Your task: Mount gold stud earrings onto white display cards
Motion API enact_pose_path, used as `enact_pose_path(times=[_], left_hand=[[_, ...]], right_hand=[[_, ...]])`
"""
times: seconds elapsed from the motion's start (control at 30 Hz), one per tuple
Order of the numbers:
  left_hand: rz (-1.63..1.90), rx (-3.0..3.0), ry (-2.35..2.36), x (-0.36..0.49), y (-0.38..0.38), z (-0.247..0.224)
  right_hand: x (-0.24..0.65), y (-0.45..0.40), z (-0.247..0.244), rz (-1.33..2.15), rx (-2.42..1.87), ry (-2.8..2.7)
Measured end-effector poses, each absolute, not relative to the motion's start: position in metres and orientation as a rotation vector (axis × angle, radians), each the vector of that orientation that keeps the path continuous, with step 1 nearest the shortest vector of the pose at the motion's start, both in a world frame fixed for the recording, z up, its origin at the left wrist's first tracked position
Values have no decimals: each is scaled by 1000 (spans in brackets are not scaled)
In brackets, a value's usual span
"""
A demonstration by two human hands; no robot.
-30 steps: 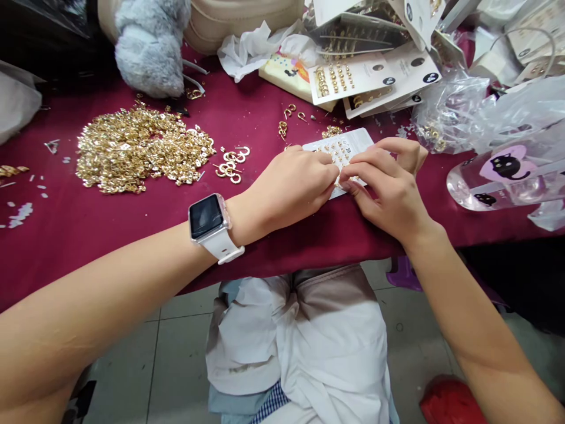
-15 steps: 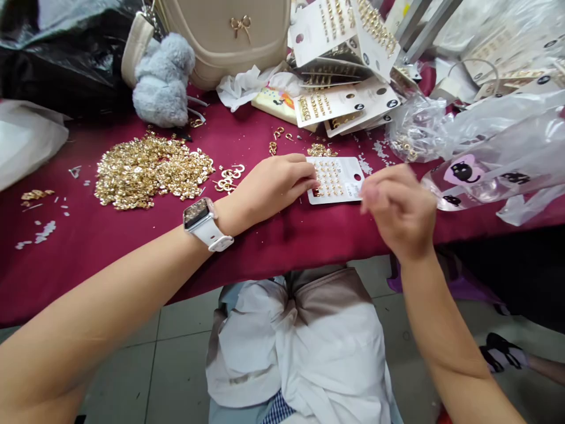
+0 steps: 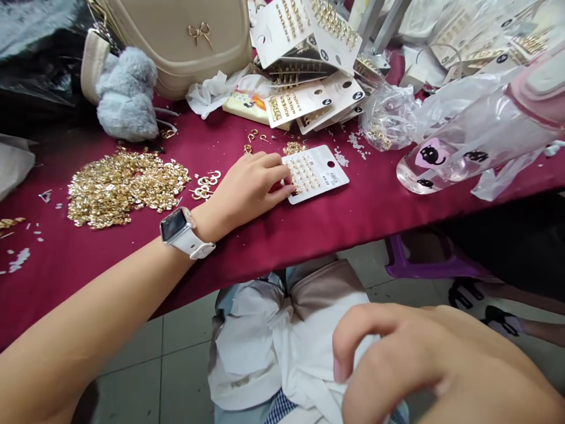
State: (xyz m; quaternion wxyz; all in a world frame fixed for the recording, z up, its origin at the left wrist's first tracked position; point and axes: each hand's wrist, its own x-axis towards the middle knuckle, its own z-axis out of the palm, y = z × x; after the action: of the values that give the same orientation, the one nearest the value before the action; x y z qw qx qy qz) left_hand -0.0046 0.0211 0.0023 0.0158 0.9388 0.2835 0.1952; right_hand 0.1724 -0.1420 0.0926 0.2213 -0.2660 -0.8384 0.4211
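My left hand point(image 3: 251, 185), with a white-strapped watch point(image 3: 188, 231) on its wrist, lies on the maroon cloth. Its thumb and fingers close on the left edge of a white earring card point(image 3: 315, 175) that carries rows of small gold earrings and a price label. Close to the camera, over my lap, is my right hand point(image 3: 424, 365), somewhat blurred. Its fingers curl loosely, with a gap between them, and nothing shows in them. Left of my left hand are a large pile of small gold pieces point(image 3: 126, 185) and a few gold hoop earrings point(image 3: 205, 185).
Filled earring cards point(image 3: 304, 100) are stacked behind, beside a beige bag point(image 3: 185, 47) with a grey fluffy charm point(image 3: 126, 94). A clear bottle point(image 3: 463, 156) lies at the right near plastic bags point(image 3: 388, 118). A purple stool point(image 3: 424, 259) stands below.
My right hand has left the card's right side and come down and back toward the camera. My left hand stays at the card, which now sits tilted. The view has shifted right.
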Motion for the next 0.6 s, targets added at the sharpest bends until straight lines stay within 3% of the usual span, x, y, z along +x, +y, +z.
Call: enact_pose_path(times=[0.17,0.37,0.6], left_hand=[[558,2918,877,-4,20,4],[529,2912,925,-5,19,4],[526,2834,877,-5,18,5]], right_hand=[[188,-114,65,797,-826,-2033],[242,-44,14,-26,-1812,-1908],[239,-24,4,-298,-2092,-2115]])
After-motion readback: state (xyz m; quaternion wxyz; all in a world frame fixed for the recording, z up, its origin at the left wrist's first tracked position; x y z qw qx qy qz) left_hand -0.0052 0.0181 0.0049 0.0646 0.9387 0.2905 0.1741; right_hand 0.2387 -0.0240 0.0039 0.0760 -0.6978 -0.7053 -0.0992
